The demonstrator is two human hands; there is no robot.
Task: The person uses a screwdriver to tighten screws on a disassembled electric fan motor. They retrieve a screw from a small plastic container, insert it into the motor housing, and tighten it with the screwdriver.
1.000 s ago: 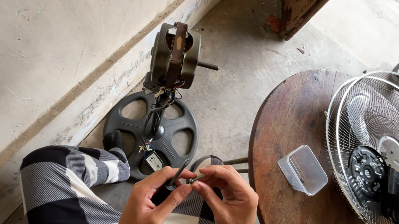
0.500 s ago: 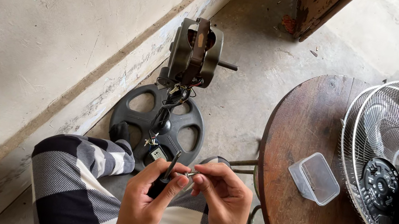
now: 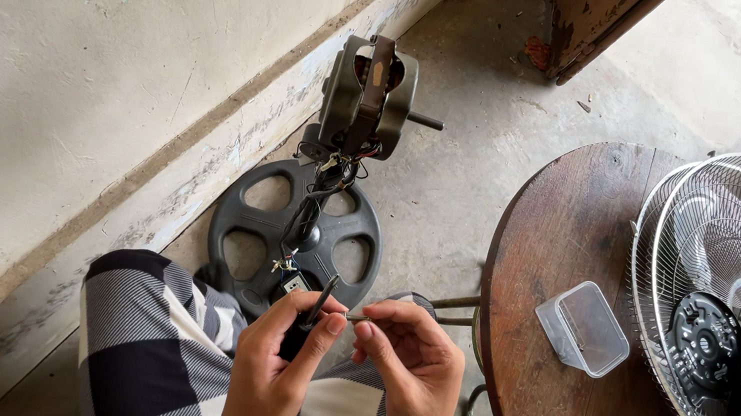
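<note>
Head view: left hand (image 3: 275, 374) closed around a thin dark tool (image 3: 314, 305), pinched between thumb and forefinger, long axis rising steeply from the grip and leaning slightly right. Right hand (image 3: 408, 372) just beside, fingertips pressed together on a small thin piece (image 3: 355, 317), too small to identify, lying nearly level between the two hands. Tip end of this piece toward the left hand, almost touching it; both hands equally near, above the checkered lap (image 3: 154, 343). Further ahead on the floor, well apart, a dark round fan base (image 3: 261, 224) with a bare motor (image 3: 365, 95) on its post. To the right, a round wooden tabletop (image 3: 571, 223) carrying a clear plastic box (image 3: 585, 327) and a wire fan guard (image 3: 730, 302).
</note>
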